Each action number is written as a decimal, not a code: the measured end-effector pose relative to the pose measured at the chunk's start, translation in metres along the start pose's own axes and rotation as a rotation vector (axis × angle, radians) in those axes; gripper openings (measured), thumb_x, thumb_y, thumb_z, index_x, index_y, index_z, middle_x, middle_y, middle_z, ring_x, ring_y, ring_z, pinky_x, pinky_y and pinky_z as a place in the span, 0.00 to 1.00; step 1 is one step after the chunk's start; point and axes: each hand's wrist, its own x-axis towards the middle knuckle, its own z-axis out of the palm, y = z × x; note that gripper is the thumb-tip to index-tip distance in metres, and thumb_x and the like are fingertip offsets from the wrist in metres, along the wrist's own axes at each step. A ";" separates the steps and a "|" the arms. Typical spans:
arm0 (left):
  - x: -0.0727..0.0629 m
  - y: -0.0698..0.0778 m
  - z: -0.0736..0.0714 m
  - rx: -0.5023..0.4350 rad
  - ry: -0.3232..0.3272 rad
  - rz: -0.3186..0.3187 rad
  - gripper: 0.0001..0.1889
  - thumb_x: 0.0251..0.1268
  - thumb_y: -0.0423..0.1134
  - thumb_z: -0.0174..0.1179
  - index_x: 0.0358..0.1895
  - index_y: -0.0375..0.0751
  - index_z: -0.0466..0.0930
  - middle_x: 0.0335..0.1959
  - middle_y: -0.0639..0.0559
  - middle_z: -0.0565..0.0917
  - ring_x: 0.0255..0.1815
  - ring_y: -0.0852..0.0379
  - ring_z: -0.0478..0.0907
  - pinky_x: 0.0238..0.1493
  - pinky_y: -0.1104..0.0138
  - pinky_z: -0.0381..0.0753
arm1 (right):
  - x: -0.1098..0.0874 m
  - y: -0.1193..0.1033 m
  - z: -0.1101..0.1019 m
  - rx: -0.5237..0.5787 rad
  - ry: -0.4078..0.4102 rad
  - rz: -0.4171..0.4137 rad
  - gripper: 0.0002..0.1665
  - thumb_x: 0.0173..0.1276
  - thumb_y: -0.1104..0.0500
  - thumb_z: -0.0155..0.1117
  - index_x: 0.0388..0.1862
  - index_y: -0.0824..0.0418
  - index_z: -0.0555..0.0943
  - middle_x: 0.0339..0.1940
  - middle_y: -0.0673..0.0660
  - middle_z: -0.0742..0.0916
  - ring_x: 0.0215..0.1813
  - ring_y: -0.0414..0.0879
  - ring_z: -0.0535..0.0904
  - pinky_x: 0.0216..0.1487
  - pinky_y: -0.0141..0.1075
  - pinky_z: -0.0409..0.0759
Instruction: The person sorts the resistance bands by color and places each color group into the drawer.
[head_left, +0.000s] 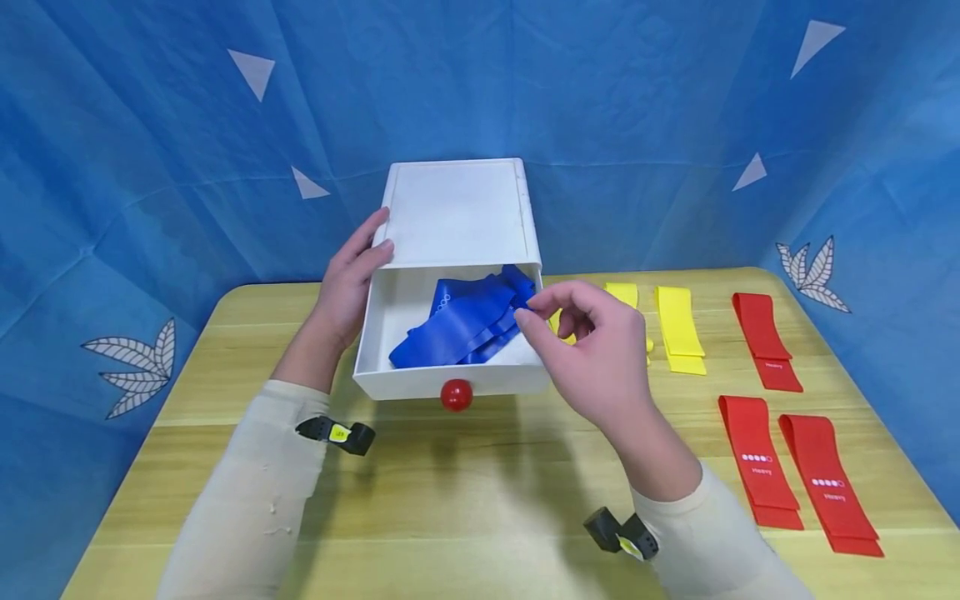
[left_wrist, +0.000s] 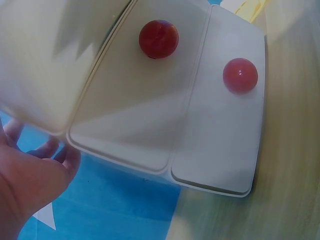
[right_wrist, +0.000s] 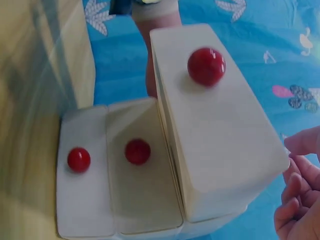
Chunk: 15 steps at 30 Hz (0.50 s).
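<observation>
A white drawer cabinet (head_left: 459, 212) stands at the back of the table with its top drawer (head_left: 405, 382) pulled out. Inside lie folded blue resistance bands (head_left: 457, 325), heaped loosely. My left hand (head_left: 347, 279) rests against the cabinet's left side, fingers along the wall; the left wrist view also has this hand (left_wrist: 37, 175) by the cabinet's edge. Over the drawer's right rim is my right hand (head_left: 592, 346), thumb and index tips close together beside the bands. In the right wrist view, that hand (right_wrist: 302, 190) is near the drawer's corner, with no band visible in it.
Two lower drawers with red knobs (right_wrist: 137, 151) are closed. Right of the cabinet lie yellow bands (head_left: 678, 329), partly behind my right hand. Farther right are three red bands (head_left: 761, 458) marked Heavy. A blue curtain (head_left: 637, 125) hangs behind the wooden table (head_left: 450, 517).
</observation>
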 end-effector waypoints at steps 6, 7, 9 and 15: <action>0.000 0.000 -0.001 0.002 -0.001 -0.004 0.32 0.74 0.55 0.52 0.78 0.66 0.57 0.78 0.57 0.55 0.70 0.46 0.64 0.61 0.46 0.73 | -0.021 -0.005 -0.001 0.047 -0.017 -0.076 0.03 0.61 0.63 0.75 0.33 0.59 0.88 0.29 0.44 0.85 0.30 0.43 0.78 0.32 0.35 0.77; 0.001 0.000 -0.001 0.001 -0.002 -0.004 0.32 0.74 0.55 0.52 0.79 0.65 0.57 0.78 0.57 0.55 0.70 0.46 0.64 0.61 0.46 0.73 | -0.024 -0.006 -0.001 0.039 -0.010 -0.096 0.03 0.61 0.63 0.75 0.33 0.59 0.88 0.30 0.44 0.86 0.31 0.42 0.79 0.33 0.35 0.77; 0.001 0.000 0.000 0.001 -0.004 -0.005 0.32 0.74 0.55 0.52 0.79 0.66 0.57 0.78 0.57 0.55 0.71 0.47 0.64 0.61 0.46 0.73 | -0.029 -0.008 -0.003 0.031 0.015 -0.136 0.04 0.60 0.64 0.75 0.33 0.59 0.88 0.30 0.44 0.86 0.33 0.41 0.80 0.35 0.36 0.76; 0.001 0.000 0.000 0.000 0.000 -0.002 0.32 0.74 0.54 0.52 0.79 0.65 0.57 0.78 0.57 0.56 0.70 0.47 0.64 0.61 0.46 0.73 | -0.043 -0.015 -0.004 0.081 0.019 -0.183 0.06 0.56 0.67 0.76 0.32 0.61 0.87 0.30 0.46 0.87 0.34 0.43 0.81 0.37 0.36 0.75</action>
